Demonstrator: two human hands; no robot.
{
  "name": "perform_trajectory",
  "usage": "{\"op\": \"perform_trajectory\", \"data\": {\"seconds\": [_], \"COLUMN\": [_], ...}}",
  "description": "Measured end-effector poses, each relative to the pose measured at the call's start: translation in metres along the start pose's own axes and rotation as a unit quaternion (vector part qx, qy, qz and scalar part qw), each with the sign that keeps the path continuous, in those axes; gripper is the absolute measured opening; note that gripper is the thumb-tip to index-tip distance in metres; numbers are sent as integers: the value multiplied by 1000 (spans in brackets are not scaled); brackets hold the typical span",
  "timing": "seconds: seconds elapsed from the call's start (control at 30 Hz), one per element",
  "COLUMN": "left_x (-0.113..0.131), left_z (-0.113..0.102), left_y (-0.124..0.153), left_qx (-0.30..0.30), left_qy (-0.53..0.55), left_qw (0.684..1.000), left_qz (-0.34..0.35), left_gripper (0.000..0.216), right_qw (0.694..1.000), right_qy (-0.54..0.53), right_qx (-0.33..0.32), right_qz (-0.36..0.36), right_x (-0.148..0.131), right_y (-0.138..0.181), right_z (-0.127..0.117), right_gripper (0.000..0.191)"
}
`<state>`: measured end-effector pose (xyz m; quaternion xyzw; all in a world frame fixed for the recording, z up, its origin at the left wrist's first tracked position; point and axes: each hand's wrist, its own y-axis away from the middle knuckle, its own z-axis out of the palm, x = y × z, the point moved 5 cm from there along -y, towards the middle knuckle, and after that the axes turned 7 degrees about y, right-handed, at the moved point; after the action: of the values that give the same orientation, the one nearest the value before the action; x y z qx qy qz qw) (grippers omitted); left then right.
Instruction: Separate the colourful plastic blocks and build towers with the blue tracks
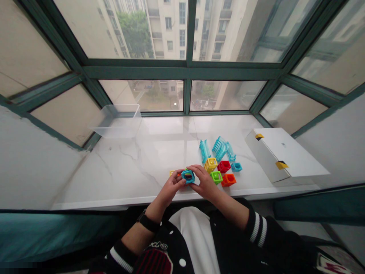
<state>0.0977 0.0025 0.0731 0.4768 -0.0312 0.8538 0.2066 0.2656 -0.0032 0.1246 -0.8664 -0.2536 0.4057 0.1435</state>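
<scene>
Between both hands, above the front of the white marbled sill, is a blue hollow toy block (188, 176). My left hand (171, 186) grips its left side, thumb in front. My right hand (203, 182) closes on its right side. Behind the fingers, bits of yellow, orange and green show, partly hidden; I cannot tell whether they join the blue block. Just right of my right hand stand a yellow cube block (211, 164), a green one (216, 177), a red one (224, 166) and an orange one (229, 180). A small blue ring-like piece (236, 166) lies beside the red cube.
Clear blue track pieces (219, 148) lie behind the cubes. A transparent plastic bin (121, 127) stands at the back left, and a white box (285, 154) with yellow-black tabs at the right. The sill (125, 167) ends at green-framed windows (186, 72).
</scene>
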Motion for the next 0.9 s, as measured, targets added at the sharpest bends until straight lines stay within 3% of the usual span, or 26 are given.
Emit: {"op": "perform_trajectory", "data": {"seconds": [0.2,0.33,0.43,0.57,0.73,0.9], "left_x": [-5,-4,-1,4,9,8], "left_z": [-2,-1,6,20,25,0], "left_y": [-1,-2,-1,0,-4,-8], "left_qx": [-16,-7,13,14,-18,55], "left_qy": [-6,5,9,-7,-58,-129], "left_qw": [1000,1000,1000,1000,998,990], "left_qz": [-7,1,5,13,33,21], "left_gripper": [59,59,58,57,53,43], "right_qw": [1000,1000,1000,999,997,981], "right_qy": [-9,-2,9,25,-40,-117], "right_qx": [-14,-18,-21,5,-1,80], "right_qz": [9,5,3,22,72,132], "right_x": [-1,-5,-10,-14,-14,21], "right_y": [-1,1,2,3,2,11], "right_z": [-5,-8,-8,-16,-51,-116], "right_gripper": [68,76,86,78,71,69]}}
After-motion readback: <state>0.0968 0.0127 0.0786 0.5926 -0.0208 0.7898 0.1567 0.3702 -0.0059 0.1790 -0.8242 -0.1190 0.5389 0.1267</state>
